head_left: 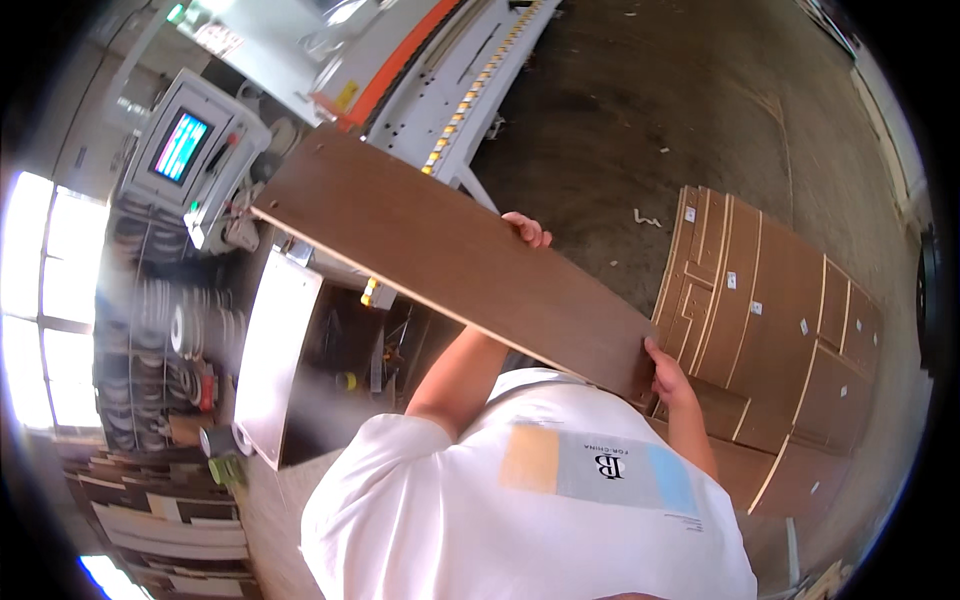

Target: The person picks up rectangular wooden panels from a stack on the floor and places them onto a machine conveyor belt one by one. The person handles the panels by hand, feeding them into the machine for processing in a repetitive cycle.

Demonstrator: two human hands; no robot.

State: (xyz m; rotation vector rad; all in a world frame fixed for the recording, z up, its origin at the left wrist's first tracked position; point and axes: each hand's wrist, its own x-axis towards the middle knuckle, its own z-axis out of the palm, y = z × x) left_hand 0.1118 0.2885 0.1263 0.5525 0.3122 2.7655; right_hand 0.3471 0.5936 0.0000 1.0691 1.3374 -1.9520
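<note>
**Long brown board [450, 250], two-hand hold at chest ht.**

Board: narrow rectangle, flat, matte mid-brown face w/ faint sheen toward the R end; paler strip along the near long edge; two small dark spots close to the far L end. Position: raised in front of the white T-shirt [420, 510], running diag. from upper L to lower R. L hand [527, 231]: forearm passes beneath, fingers curled over the far long edge, approx. mid-length; clamped on board. R hand [668, 374]: clamped on the R end, thumb at the upper face. Far L end overlaps the orange-striped machine [400, 65] in view, near the control console [190, 140] w/ lit screen; contact there can't be told. To the R, near the R hand: stacked brown panels [775, 330] w/ pale edges & small white labels.
</note>
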